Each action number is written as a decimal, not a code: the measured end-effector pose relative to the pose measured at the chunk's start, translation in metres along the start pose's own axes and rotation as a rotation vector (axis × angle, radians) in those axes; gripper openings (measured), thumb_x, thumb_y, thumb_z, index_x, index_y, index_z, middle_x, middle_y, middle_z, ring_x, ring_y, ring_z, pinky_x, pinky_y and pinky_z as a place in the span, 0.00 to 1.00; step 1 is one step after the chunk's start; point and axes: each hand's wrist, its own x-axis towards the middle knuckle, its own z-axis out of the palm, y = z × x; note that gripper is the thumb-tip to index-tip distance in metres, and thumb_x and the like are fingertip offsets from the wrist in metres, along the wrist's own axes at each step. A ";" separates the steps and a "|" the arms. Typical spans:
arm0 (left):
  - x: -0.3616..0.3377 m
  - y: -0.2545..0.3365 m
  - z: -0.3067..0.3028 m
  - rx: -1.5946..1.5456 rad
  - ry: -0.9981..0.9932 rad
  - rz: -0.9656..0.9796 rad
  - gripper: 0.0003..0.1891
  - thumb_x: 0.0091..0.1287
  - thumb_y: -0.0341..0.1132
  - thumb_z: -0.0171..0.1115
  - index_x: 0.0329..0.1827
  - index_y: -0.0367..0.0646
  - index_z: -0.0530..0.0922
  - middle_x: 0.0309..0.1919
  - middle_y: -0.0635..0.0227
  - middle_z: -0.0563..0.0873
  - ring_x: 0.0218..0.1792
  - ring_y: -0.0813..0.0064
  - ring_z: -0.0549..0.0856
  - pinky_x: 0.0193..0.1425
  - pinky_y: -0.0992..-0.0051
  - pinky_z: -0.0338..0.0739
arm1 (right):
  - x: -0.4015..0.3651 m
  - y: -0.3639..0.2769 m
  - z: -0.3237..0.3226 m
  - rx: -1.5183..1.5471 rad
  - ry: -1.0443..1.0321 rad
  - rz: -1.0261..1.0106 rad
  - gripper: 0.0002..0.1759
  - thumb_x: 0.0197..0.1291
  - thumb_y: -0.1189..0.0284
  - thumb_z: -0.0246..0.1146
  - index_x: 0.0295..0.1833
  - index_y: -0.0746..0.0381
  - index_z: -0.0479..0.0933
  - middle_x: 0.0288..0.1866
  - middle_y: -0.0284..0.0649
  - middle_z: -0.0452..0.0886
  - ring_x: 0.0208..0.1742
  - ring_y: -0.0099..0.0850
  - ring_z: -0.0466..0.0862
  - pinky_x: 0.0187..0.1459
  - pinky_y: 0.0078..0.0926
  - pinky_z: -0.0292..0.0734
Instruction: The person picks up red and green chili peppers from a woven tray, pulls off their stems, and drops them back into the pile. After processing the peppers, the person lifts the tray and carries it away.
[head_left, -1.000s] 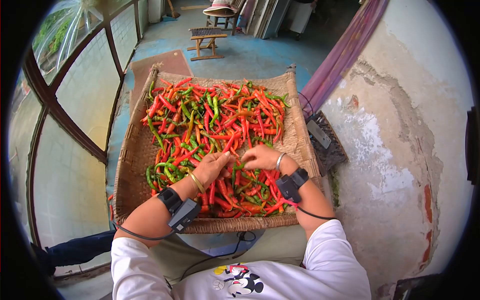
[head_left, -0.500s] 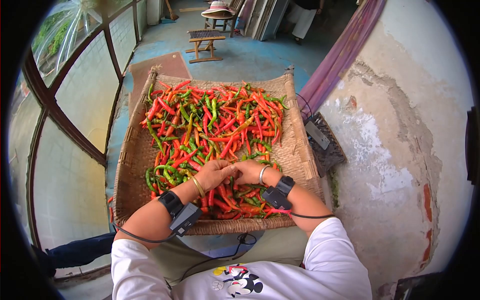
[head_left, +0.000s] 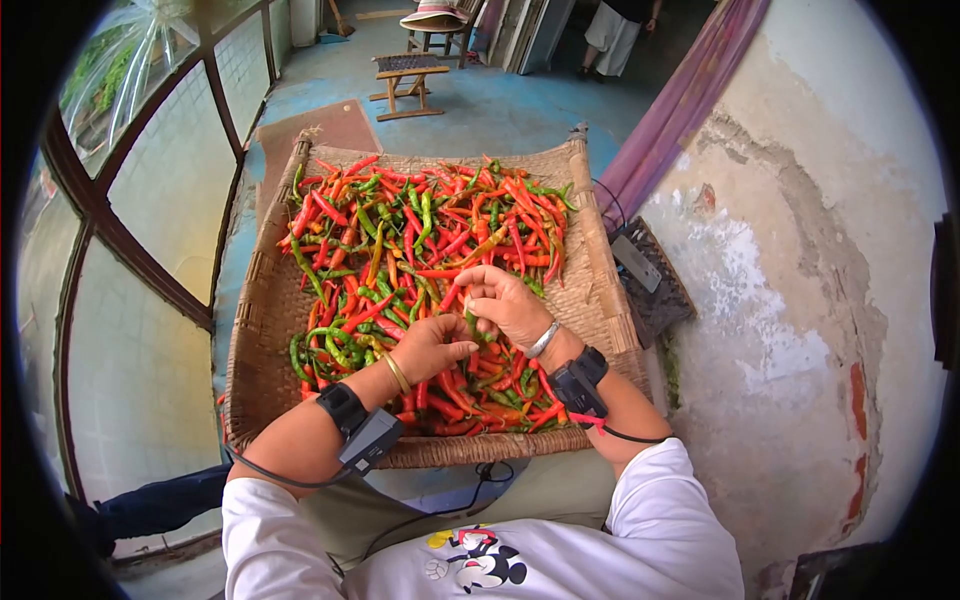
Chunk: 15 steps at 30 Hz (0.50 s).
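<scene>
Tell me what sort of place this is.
Probably a glazed porch of an old house: a woven tray of chillies, a cracked, peeling wall, big windows, and a stool on the blue floor.

- Whether the fingers (head_left: pixel 476 284) of the right hand (head_left: pixel 512 305) pinch anything is too small to tell.
- The left hand (head_left: pixel 434 346) covers some red and green chilli peppers (head_left: pixel 420 232).
- The top edge crops a standing person (head_left: pixel 610 25).

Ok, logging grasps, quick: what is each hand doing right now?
Left hand: curled shut on the chili pile; contents cannot be told.
Right hand: pinched shut on a thin green chili.
</scene>
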 end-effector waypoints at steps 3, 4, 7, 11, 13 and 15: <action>-0.001 0.001 0.000 0.073 -0.008 0.065 0.08 0.59 0.34 0.57 0.37 0.39 0.73 0.24 0.76 0.77 0.21 0.88 0.74 0.25 0.86 0.70 | -0.001 0.000 0.000 0.144 -0.022 0.045 0.09 0.53 0.78 0.52 0.42 0.65 0.70 0.24 0.30 0.72 0.19 0.15 0.71 0.19 0.15 0.67; -0.001 0.001 0.000 0.049 -0.036 0.077 0.08 0.60 0.34 0.56 0.37 0.38 0.73 0.23 0.76 0.77 0.21 0.88 0.74 0.25 0.86 0.70 | -0.001 -0.001 -0.001 0.332 -0.024 0.069 0.08 0.55 0.77 0.52 0.40 0.64 0.71 0.25 0.31 0.74 0.20 0.17 0.73 0.18 0.15 0.68; -0.007 0.010 0.005 0.014 -0.052 0.118 0.09 0.62 0.36 0.53 0.35 0.38 0.73 0.21 0.75 0.76 0.19 0.87 0.73 0.23 0.85 0.70 | 0.001 0.000 -0.008 0.549 0.008 0.105 0.07 0.57 0.75 0.51 0.39 0.64 0.72 0.25 0.34 0.76 0.19 0.19 0.75 0.17 0.16 0.69; -0.007 0.012 0.009 -0.124 -0.008 0.092 0.10 0.64 0.36 0.49 0.33 0.38 0.73 0.18 0.74 0.75 0.17 0.86 0.72 0.21 0.85 0.68 | 0.004 -0.001 -0.019 0.166 0.112 0.132 0.07 0.57 0.74 0.50 0.39 0.64 0.72 0.23 0.33 0.76 0.20 0.20 0.75 0.19 0.19 0.70; -0.006 0.017 0.005 -0.134 0.026 0.053 0.10 0.65 0.36 0.49 0.35 0.38 0.74 0.19 0.74 0.76 0.17 0.87 0.72 0.21 0.86 0.67 | 0.008 0.007 -0.022 -0.773 0.256 -0.286 0.08 0.53 0.75 0.52 0.40 0.61 0.72 0.24 0.36 0.76 0.22 0.27 0.77 0.23 0.24 0.72; -0.005 0.017 0.001 -0.144 0.060 0.014 0.10 0.65 0.36 0.48 0.36 0.39 0.74 0.19 0.74 0.76 0.18 0.87 0.73 0.20 0.87 0.67 | 0.007 0.007 -0.020 -1.141 0.258 -0.621 0.11 0.47 0.77 0.55 0.40 0.58 0.73 0.25 0.38 0.74 0.26 0.34 0.77 0.27 0.28 0.72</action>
